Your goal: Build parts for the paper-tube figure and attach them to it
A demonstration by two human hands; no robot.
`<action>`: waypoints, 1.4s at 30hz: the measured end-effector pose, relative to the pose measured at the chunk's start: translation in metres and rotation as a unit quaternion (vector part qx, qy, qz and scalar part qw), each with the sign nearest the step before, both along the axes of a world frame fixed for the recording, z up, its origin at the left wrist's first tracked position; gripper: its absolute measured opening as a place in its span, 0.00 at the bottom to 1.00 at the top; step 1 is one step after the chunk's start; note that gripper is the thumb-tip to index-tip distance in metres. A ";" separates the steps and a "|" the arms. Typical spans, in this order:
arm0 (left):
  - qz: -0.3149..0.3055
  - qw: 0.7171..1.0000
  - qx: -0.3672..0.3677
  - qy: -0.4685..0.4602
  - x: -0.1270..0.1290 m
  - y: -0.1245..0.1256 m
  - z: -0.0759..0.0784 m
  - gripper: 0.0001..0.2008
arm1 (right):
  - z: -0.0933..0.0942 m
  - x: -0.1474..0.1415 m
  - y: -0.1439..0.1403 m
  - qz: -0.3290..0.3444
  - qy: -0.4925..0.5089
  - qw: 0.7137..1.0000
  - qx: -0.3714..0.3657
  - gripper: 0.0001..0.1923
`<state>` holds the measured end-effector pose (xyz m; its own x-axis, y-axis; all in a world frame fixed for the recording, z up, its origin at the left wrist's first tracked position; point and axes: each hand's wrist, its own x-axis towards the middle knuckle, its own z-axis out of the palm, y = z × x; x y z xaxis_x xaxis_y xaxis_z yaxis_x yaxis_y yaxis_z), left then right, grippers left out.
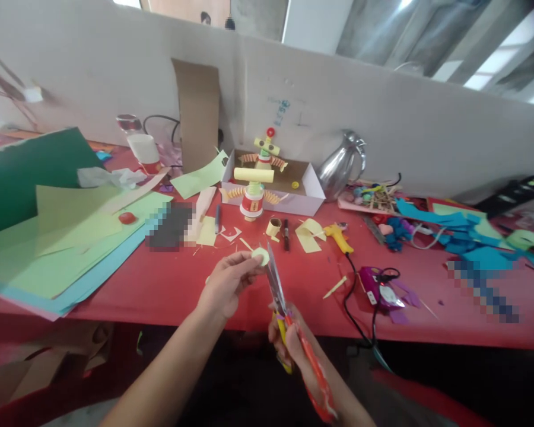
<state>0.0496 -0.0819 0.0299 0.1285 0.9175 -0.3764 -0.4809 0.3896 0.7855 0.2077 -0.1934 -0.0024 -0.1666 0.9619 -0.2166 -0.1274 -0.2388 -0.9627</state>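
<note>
My left hand [228,281] pinches a small round piece of pale yellow-green paper [261,256] between thumb and fingers, above the front of the red table [169,284]. My right hand [289,338] grips scissors [276,283] with orange and yellow handles; the blades point up and meet the right edge of the paper piece. Behind them stands a paper robot figure [256,184] made of rolled yellow tubes and a red-and-white cup, in front of a white cardboard box [309,193].
Large green and blue paper sheets [66,243] cover the left. A yellow glue gun [338,237] with black cord, a black marker [286,232], yellow scraps, a purple tool [378,287], blue paper cuttings [463,237] and a steel jug [342,163] lie right. A white partition wall rises behind.
</note>
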 end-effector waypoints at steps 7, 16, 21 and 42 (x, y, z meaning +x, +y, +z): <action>0.047 0.999 0.009 -0.006 0.012 -0.009 0.004 0.13 | -0.009 -0.005 0.001 -0.002 0.052 0.999 0.003 0.31; 0.064 0.997 0.039 -0.011 0.017 -0.014 0.007 0.12 | -0.007 -0.011 0.005 -0.014 0.071 0.997 -0.021 0.33; 0.060 0.997 0.037 -0.006 0.015 -0.017 0.008 0.12 | -0.005 -0.011 0.002 -0.025 0.053 0.998 -0.020 0.31; 0.042 0.998 0.029 -0.021 0.004 -0.011 0.008 0.13 | -0.004 -0.004 0.003 0.009 0.039 0.999 -0.004 0.28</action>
<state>0.0533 -0.0930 0.0377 0.0638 0.9461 -0.3176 -0.5430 0.2999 0.7844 0.2036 -0.1904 -0.0066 -0.2015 0.9567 -0.2099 -0.1980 -0.2497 -0.9479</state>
